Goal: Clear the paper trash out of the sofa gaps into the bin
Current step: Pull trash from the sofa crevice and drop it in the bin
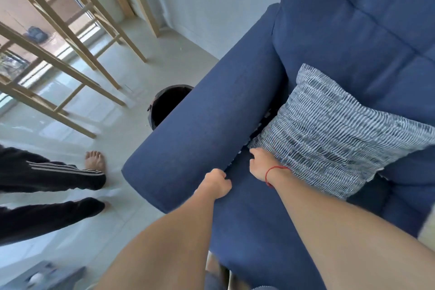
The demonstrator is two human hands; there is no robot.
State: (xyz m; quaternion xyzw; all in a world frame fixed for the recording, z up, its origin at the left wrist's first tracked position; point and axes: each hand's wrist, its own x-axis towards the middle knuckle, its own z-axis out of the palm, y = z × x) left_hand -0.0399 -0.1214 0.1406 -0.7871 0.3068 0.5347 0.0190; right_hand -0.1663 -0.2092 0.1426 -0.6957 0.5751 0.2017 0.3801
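Both hands are placed at the gap (pixel 263 122) between the sofa (pixel 259 231) seat and its left armrest (pixel 207 125).
The left hand (pixel 215 183) is clenched at the gap's near end; whether anything is gripped cannot be told. The right hand (pixel 259 165) has its fingers tucked into the gap just beside the striped pillow (pixel 329 132), their state hidden. Pale specks (pixel 236 159), possibly paper, are glimpsed in the gap. The black bin (pixel 164 106) is set on the floor left of the armrest, partly hidden by it.
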